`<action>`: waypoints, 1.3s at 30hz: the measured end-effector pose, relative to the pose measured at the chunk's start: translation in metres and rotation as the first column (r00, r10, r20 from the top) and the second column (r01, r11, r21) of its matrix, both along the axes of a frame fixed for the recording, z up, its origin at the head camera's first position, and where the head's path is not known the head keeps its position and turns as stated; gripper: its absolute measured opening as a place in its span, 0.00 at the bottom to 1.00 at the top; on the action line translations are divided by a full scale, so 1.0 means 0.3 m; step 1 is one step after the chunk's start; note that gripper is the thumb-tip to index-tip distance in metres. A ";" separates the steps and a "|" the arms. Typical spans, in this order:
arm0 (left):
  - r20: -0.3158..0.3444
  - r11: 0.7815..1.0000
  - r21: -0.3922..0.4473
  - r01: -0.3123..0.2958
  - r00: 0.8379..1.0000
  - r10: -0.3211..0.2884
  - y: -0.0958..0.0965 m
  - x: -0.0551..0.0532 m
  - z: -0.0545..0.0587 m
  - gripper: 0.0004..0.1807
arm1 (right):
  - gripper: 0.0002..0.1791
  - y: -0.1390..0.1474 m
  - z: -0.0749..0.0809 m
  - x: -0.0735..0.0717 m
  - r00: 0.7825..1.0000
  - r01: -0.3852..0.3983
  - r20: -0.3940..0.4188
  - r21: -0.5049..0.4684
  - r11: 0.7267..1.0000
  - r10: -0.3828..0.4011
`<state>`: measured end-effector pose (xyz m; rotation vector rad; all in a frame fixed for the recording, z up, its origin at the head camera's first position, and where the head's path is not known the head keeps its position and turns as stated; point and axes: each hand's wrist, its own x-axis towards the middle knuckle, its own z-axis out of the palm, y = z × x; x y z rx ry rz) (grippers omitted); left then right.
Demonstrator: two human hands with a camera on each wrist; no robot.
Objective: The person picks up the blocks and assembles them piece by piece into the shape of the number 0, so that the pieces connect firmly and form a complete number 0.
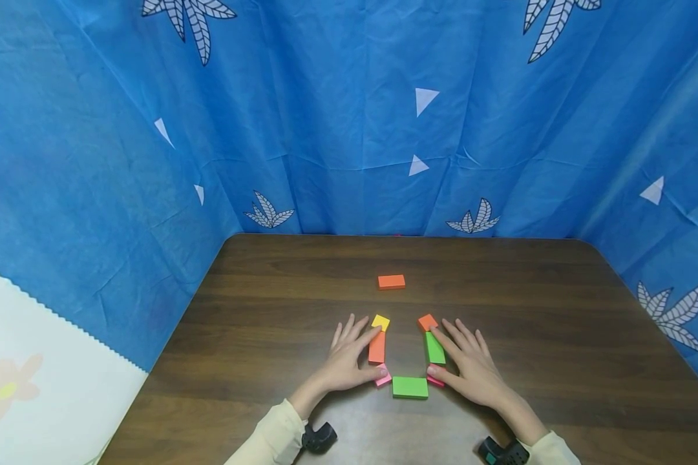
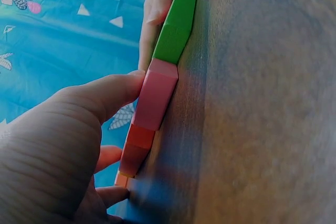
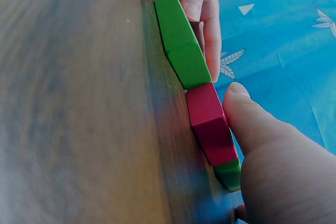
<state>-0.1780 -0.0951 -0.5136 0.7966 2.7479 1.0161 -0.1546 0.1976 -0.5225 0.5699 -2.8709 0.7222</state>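
My left hand (image 1: 344, 360) lies spread over the left side of a U-shaped row of wooden blocks. Its thumb touches the pink block (image 1: 383, 376), and its index fingertip rests at the yellow block (image 1: 380, 321), with an orange block (image 1: 376, 347) between them. Opposite, my right hand (image 1: 471, 365) is spread too. Its thumb lies over the dark pink block (image 3: 212, 129), partly hidden in the head view, and its index finger reaches the narrow green block (image 1: 434, 349) and the small orange block (image 1: 427, 322). A wide green block (image 1: 410, 387) forms the near side.
Beyond the row, a separate orange block (image 1: 391, 282) lies flat on the dark wooden table (image 1: 267, 278). Blue patterned cloth (image 1: 349, 129) hangs behind the table and along its sides. A pale cloth (image 1: 29, 361) hangs at the left.
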 end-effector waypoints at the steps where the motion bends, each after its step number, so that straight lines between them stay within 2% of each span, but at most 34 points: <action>1: 0.000 1.000 -0.001 -0.001 1.000 0.001 0.000 0.000 -0.001 0.44 | 0.43 -0.001 0.000 0.000 1.000 0.000 0.000 0.000 1.000 0.000; 11: -0.001 1.000 -0.007 -0.008 1.000 0.008 -0.005 -0.004 -0.007 0.44 | 0.43 -0.006 0.003 -0.003 1.000 0.001 -0.002 0.001 1.000 -0.001; 21: -0.002 1.000 -0.006 -0.002 1.000 0.002 -0.005 -0.002 -0.001 0.44 | 0.41 -0.003 0.002 -0.008 1.000 -0.004 0.016 -0.044 0.999 0.005; 26: -0.004 1.000 -0.015 0.002 1.000 -0.002 0.000 -0.003 0.001 0.45 | 0.39 0.004 0.042 -0.025 0.999 0.004 0.037 -0.018 1.000 -0.003; 29: 0.005 1.000 -0.010 0.000 1.000 0.000 0.002 0.000 0.007 0.45 | 0.37 0.001 0.093 -0.066 0.999 0.016 0.049 0.010 1.000 -0.017; 33: 0.010 1.000 -0.001 -0.004 1.000 0.004 0.001 0.003 0.008 0.44 | 0.35 -0.013 0.159 -0.161 0.998 0.010 0.062 0.017 1.000 -0.011; 39: 0.012 1.000 -0.014 -0.008 1.000 0.008 0.002 0.004 -0.004 0.45 | 0.30 -0.051 0.211 -0.326 0.991 -0.042 0.125 -0.113 0.993 0.056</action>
